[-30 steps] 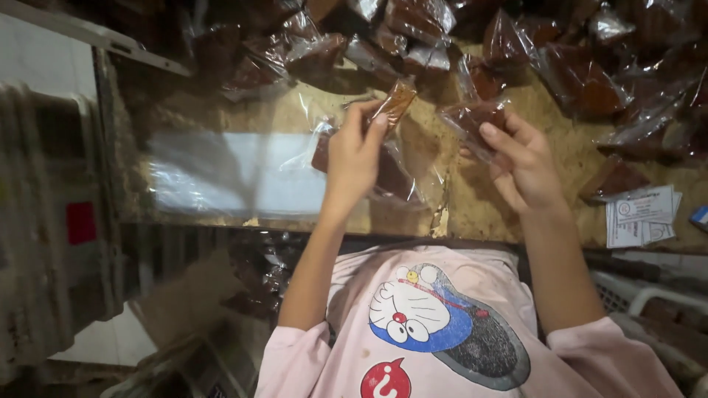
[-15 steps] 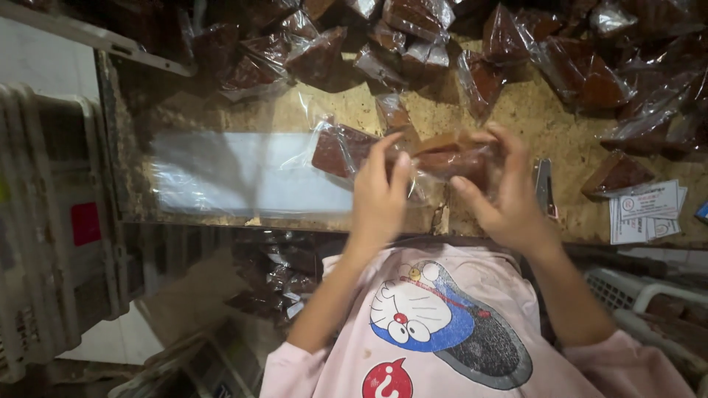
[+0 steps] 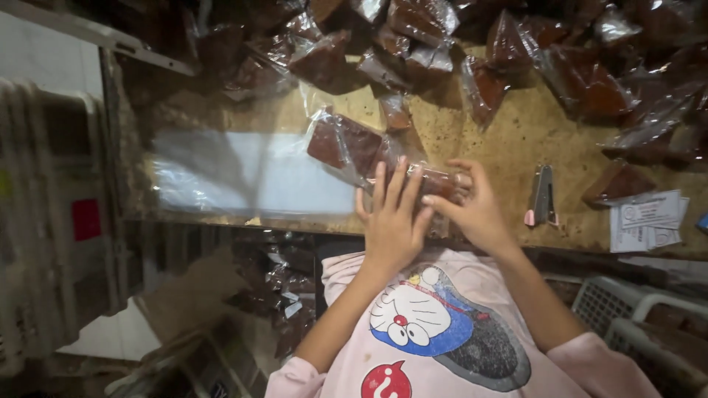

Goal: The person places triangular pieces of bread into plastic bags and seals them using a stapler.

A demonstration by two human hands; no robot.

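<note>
My left hand (image 3: 392,221) lies flat with fingers spread over a clear plastic bag holding a brown block (image 3: 436,183) near the table's front edge. My right hand (image 3: 472,208) pinches the same bag from the right side. Just behind it lies another bagged brown block (image 3: 344,142). Both hands touch the one packet, whose near part is hidden under my left palm.
Many bagged brown blocks (image 3: 413,44) are heaped along the back and right of the worn table (image 3: 531,140). A stapler (image 3: 543,196) and paper labels (image 3: 647,218) lie to the right. Flat clear bags (image 3: 251,177) lie to the left. Plastic baskets (image 3: 627,317) stand at lower right.
The hands came down from chest height to the table's front edge, bringing the packet with them. My left hand went from a raised pinch to lying flat on it.
</note>
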